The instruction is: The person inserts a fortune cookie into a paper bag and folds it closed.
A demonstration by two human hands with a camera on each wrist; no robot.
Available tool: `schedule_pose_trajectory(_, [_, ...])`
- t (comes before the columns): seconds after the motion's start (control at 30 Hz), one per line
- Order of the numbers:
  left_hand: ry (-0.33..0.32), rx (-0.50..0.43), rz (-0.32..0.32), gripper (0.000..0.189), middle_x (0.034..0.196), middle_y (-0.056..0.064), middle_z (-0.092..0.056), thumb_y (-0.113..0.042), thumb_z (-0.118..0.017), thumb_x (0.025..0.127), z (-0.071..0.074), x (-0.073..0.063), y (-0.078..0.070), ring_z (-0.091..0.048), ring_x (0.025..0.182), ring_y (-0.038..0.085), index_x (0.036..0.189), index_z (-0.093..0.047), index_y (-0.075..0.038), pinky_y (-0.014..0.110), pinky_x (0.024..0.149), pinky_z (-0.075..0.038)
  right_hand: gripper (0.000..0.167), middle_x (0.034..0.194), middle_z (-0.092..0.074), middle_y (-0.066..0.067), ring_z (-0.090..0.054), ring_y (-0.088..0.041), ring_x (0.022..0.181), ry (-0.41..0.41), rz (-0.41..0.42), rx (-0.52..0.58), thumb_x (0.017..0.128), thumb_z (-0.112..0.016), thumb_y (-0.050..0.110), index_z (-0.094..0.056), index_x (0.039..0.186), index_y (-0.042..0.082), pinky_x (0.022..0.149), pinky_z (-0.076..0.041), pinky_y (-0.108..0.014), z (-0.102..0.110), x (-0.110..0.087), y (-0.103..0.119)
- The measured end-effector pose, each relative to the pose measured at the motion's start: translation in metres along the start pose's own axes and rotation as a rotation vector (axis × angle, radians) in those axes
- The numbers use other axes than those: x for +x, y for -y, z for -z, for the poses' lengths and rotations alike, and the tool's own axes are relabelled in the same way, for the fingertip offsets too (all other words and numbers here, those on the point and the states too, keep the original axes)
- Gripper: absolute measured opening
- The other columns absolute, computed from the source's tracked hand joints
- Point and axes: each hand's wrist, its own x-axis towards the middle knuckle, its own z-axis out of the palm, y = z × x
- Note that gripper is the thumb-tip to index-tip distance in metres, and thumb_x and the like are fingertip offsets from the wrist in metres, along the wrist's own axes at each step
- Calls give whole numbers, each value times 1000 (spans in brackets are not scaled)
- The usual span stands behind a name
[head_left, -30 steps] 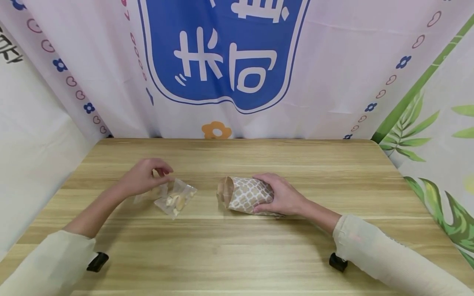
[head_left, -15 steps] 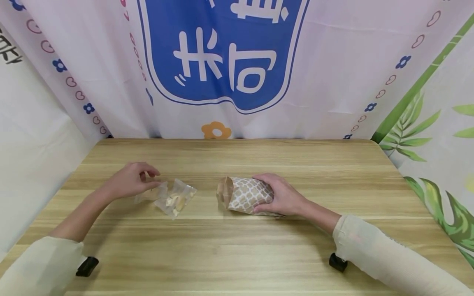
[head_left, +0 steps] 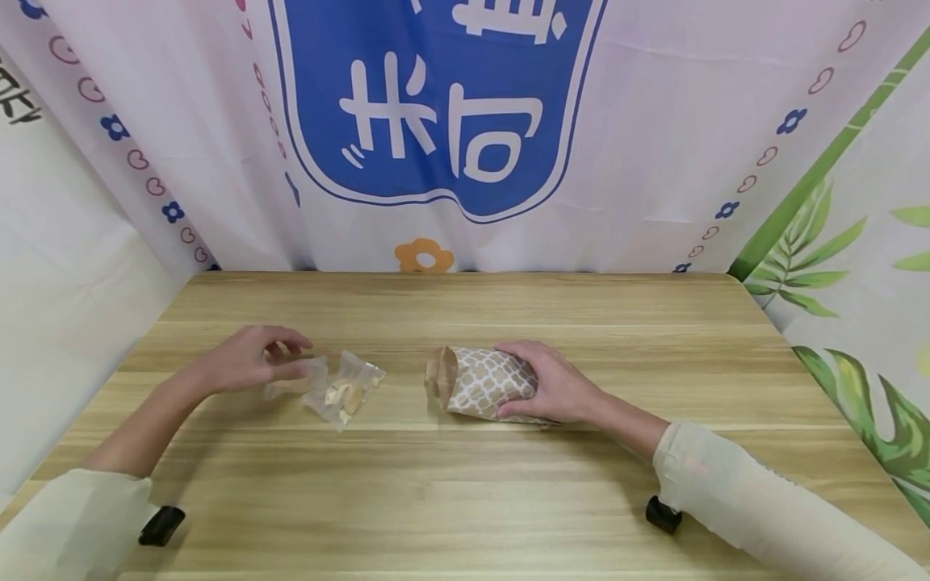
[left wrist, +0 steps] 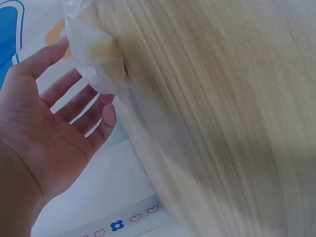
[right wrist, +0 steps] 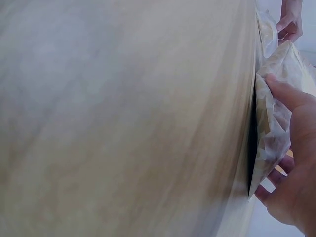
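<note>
A brown paper bag (head_left: 488,379) with a white lattice print lies on its side, its mouth facing left. My right hand (head_left: 550,381) grips it from the right, thumb along the near side and fingers over the far side. To its left lies a small clear plastic bag (head_left: 347,390) with pale yellowish pieces inside. Another clear plastic bag (head_left: 311,376) sits just left of that one, partly hidden. My left hand (head_left: 254,361) is right beside this second bag, fingers loosely bent and spread. In the left wrist view its fingertips overlap the edge of a plastic bag (left wrist: 101,54).
Everything lies on a wood-grain table (head_left: 436,500). A printed cloth (head_left: 654,145) hangs along the table's back edge, and pale printed sheets flank both sides. A black wrist camera (head_left: 161,526) shows under the left sleeve, another black device (head_left: 663,515) under the right.
My left hand has drawn back to the left, away from the bag of yellowish pieces, and lowered slightly beside the other clear bag. My right hand and the paper bag have stayed still.
</note>
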Motion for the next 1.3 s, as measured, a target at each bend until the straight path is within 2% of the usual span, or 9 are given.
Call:
schedule_pose_trajectory(0.27, [23,-41,30,38,102,9,-72,-19,-75,96,-2,3,-2,-66,86,15,121,-69,8,28,71,-55,92,147,-57,-16,-52,-37,136,-4,9,2,73,-96,37,-53,147,3,115,-41,-55,1,0,1])
schedule_pose_trajectory(0.4, [11,-51,63,38,102,10,-72,-21,-72,98,-3,2,-3,-66,83,14,122,-69,8,28,68,-55,91,148,-56,-15,-51,-36,137,2,-6,1,73,-95,38,-53,147,5,115,-40,-56,1,-1,1])
schedule_pose_trajectory(0.67, [-46,-24,82,40,116,27,-69,-21,-71,99,-1,3,0,-66,75,15,124,-66,10,31,64,-54,92,149,-56,-15,-50,-37,138,12,-20,-2,73,-95,38,-53,148,5,116,-39,-56,1,-1,2])
schedule_pose_trajectory(0.87, [-45,-48,76,38,113,22,-71,-21,-68,101,2,-2,4,-59,62,11,125,-67,9,28,52,-49,92,149,-56,-14,-50,-36,137,17,-28,-2,73,-95,39,-53,148,6,116,-39,-55,1,0,2])
schedule_pose_trajectory(1.07, [26,-98,64,58,120,20,-68,-32,-81,89,5,-12,11,-60,67,9,131,-64,5,26,58,-50,91,149,-56,-14,-51,-36,137,17,-29,2,73,-95,38,-53,148,6,115,-40,-55,1,0,3])
schedule_pose_trajectory(1.23, [94,-187,23,79,127,29,-61,-23,-93,76,3,-16,18,-54,63,10,138,-56,8,26,55,-47,91,149,-56,-15,-51,-36,137,15,-26,8,73,-95,38,-53,148,6,116,-40,-55,1,0,3])
schedule_pose_trajectory(1.3, [112,-207,6,86,122,28,-62,-20,-96,72,2,-17,20,-52,63,9,140,-53,11,26,54,-46,91,149,-56,-15,-50,-36,137,16,-25,8,74,-95,38,-53,148,6,115,-40,-55,1,-1,2])
